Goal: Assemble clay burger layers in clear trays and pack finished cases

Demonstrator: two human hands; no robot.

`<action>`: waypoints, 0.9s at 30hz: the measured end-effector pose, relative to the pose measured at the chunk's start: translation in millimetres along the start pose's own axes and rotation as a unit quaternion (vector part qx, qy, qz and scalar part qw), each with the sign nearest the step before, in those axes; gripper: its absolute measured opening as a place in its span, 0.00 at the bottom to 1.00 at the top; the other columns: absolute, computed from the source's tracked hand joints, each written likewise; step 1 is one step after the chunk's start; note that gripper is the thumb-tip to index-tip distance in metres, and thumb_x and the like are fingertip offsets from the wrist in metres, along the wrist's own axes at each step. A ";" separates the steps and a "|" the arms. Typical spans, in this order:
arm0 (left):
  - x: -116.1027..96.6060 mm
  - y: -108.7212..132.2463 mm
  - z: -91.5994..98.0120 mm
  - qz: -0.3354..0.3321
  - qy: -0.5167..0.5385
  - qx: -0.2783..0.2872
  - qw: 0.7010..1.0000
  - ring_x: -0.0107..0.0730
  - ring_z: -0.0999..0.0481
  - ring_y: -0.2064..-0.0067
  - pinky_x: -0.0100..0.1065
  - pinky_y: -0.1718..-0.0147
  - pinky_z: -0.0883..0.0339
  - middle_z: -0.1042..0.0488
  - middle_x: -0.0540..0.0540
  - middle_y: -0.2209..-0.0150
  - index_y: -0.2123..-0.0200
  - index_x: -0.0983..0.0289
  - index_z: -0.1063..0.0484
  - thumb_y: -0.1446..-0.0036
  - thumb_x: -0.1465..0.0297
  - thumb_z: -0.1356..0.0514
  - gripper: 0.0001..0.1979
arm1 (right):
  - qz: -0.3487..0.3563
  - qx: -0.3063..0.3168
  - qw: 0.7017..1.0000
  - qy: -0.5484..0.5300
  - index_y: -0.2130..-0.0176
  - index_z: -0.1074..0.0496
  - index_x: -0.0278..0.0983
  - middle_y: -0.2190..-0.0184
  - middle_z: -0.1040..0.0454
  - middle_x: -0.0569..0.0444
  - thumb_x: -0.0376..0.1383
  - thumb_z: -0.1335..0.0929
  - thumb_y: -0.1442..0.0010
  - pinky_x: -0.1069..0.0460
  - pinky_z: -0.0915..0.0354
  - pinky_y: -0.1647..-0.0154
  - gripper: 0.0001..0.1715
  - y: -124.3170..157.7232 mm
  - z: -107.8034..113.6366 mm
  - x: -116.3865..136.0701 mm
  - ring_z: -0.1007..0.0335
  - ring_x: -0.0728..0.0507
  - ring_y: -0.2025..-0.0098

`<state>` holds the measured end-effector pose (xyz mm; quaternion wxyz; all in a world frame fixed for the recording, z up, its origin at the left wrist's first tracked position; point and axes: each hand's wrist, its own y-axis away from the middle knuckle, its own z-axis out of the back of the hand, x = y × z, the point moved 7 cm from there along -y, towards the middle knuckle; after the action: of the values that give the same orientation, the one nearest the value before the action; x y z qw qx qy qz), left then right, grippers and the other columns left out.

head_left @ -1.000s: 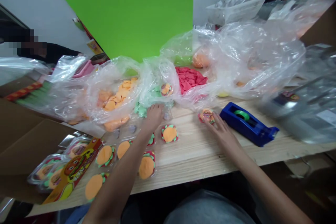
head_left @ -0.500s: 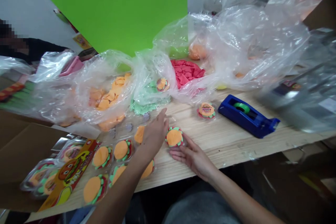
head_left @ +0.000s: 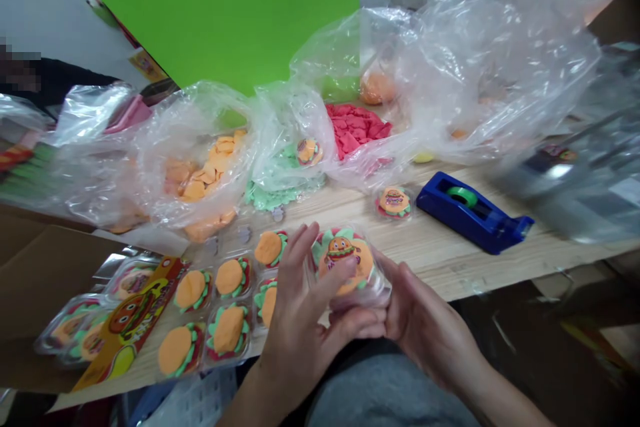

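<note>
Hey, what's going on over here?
A person is holding a packaged toy burger between their left hand and right hand. More burgers in clear trays lie on the wooden table to the left, and another sits near a blue tape dispenser. Behind them are clear plastic bags holding orange pieces and green pieces.

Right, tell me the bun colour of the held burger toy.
Orange, with green lettuce edging, on the burger toy; the head view shows it best.
</note>
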<state>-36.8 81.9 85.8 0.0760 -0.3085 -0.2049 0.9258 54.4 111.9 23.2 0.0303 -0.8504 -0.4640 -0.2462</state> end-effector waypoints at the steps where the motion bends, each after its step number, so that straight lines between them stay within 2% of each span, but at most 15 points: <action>1: -4.4 1.7 3.4 -0.016 -0.005 -0.010 1.000 0.47 0.54 0.39 0.52 0.46 0.50 0.56 0.58 0.39 0.50 0.55 0.41 0.51 0.69 0.39 0.25 | 0.001 0.009 1.000 0.005 0.41 0.50 0.43 0.65 0.24 0.48 0.47 0.45 0.38 0.41 0.36 0.58 0.28 4.1 -3.3 1.1 0.26 0.42 0.63; 4: -12.3 9.2 10.0 -0.038 -0.024 -0.027 0.999 0.50 0.54 0.39 0.55 0.47 0.50 0.56 0.53 0.38 0.49 0.51 0.41 0.53 0.68 0.38 0.26 | 0.017 0.003 0.999 0.042 0.44 0.44 0.46 0.64 0.24 0.50 0.46 0.41 0.40 0.43 0.35 0.59 0.25 14.1 -4.4 2.8 0.27 0.42 0.62; 6: -16.1 14.3 11.2 -0.029 -0.025 -0.017 0.999 0.50 0.55 0.39 0.55 0.46 0.50 0.57 0.49 0.38 0.49 0.47 0.40 0.51 0.65 0.40 0.24 | 0.022 -0.022 0.997 0.075 0.45 0.43 0.48 0.63 0.24 0.51 0.44 0.39 0.41 0.43 0.33 0.61 0.24 18.5 -0.8 2.3 0.26 0.41 0.62; 8: -19.1 17.7 14.3 0.005 0.005 -0.020 1.000 0.47 0.53 0.39 0.53 0.45 0.50 0.53 0.46 0.39 0.50 0.44 0.40 0.46 0.60 0.47 0.19 | 0.026 -0.057 0.992 0.111 0.44 0.44 0.50 0.59 0.25 0.51 0.43 0.39 0.41 0.41 0.32 0.61 0.25 21.9 2.5 2.7 0.27 0.40 0.61; 10: -17.4 19.8 24.1 0.074 0.060 -0.080 0.992 0.45 0.49 0.40 0.52 0.45 0.48 0.46 0.45 0.41 0.50 0.42 0.40 0.43 0.59 0.53 0.17 | 0.061 -0.102 0.978 0.169 0.45 0.42 0.50 0.53 0.29 0.51 0.42 0.39 0.41 0.40 0.35 0.56 0.24 25.8 3.6 9.3 0.31 0.39 0.54; 12: -8.8 23.9 34.9 0.173 0.105 -0.159 0.966 0.43 0.44 0.42 0.51 0.47 0.44 0.42 0.47 0.43 0.48 0.44 0.42 0.42 0.60 0.54 0.18 | 0.101 -0.123 0.956 0.248 0.47 0.38 0.49 0.48 0.34 0.54 0.41 0.39 0.41 0.41 0.40 0.49 0.21 30.0 -1.6 18.0 0.38 0.39 0.47; 13: -3.1 26.5 37.4 0.222 0.123 -0.181 0.950 0.43 0.42 0.43 0.50 0.49 0.41 0.40 0.48 0.44 0.48 0.46 0.41 0.43 0.60 0.53 0.18 | 0.117 -0.127 0.941 0.290 0.48 0.37 0.49 0.47 0.34 0.54 0.41 0.39 0.41 0.41 0.43 0.46 0.20 32.0 -5.1 21.8 0.41 0.40 0.45; 14: 1.8 28.0 36.9 0.260 0.146 -0.181 0.937 0.44 0.40 0.44 0.47 0.50 0.38 0.39 0.49 0.45 0.49 0.48 0.39 0.44 0.59 0.51 0.18 | 0.131 -0.129 0.926 0.328 0.48 0.36 0.48 0.48 0.34 0.55 0.41 0.40 0.41 0.41 0.44 0.45 0.20 34.0 -8.1 25.2 0.43 0.40 0.44; 16: 9.7 29.7 30.6 0.309 0.213 -0.151 0.914 0.44 0.34 0.49 0.43 0.55 0.34 0.33 0.52 0.50 0.53 0.52 0.33 0.47 0.56 0.47 0.18 | 0.159 -0.132 0.898 0.388 0.49 0.36 0.48 0.50 0.31 0.54 0.40 0.41 0.40 0.43 0.39 0.49 0.19 37.9 -11.9 30.7 0.41 0.40 0.45; 19: 16.1 34.7 18.1 0.351 0.321 -0.115 0.872 0.41 0.28 0.58 0.39 0.62 0.30 0.27 0.53 0.59 0.62 0.55 0.27 0.52 0.55 0.42 0.16 | 0.237 -0.151 0.838 0.467 0.52 0.33 0.50 0.58 0.27 0.53 0.37 0.39 0.41 0.49 0.32 0.60 0.18 45.1 -13.1 41.9 0.34 0.41 0.53; 22: 15.7 40.5 7.5 0.369 0.387 -0.118 0.837 0.36 0.27 0.63 0.34 0.65 0.31 0.25 0.52 0.66 0.67 0.55 0.25 0.53 0.58 0.40 0.11 | 0.302 -0.179 0.783 0.514 0.56 0.30 0.50 0.63 0.29 0.54 0.34 0.37 0.43 0.54 0.33 0.66 0.16 50.9 -11.0 50.4 0.33 0.44 0.59; 24: 13.3 42.4 0.5 0.369 0.426 -0.125 0.817 0.32 0.28 0.65 0.31 0.64 0.32 0.26 0.50 0.69 0.68 0.54 0.26 0.54 0.60 0.39 0.09 | 0.309 -0.183 0.778 0.516 0.57 0.30 0.48 0.64 0.30 0.54 0.33 0.37 0.43 0.55 0.34 0.65 0.15 51.0 -8.1 51.2 0.35 0.46 0.59; 27: 14.1 45.7 -8.4 0.384 0.460 -0.138 0.789 0.29 0.29 0.65 0.28 0.64 0.34 0.28 0.49 0.70 0.70 0.55 0.26 0.54 0.61 0.38 0.07 | 0.277 -0.150 0.803 0.506 0.54 0.32 0.48 0.64 0.31 0.54 0.32 0.38 0.42 0.54 0.35 0.64 0.17 47.5 -4.5 44.9 0.35 0.45 0.60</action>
<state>-43.6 47.2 52.6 -0.2443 -0.7580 -0.1357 0.5893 110.9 118.4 55.7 0.1992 -0.6917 -0.0847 -0.6890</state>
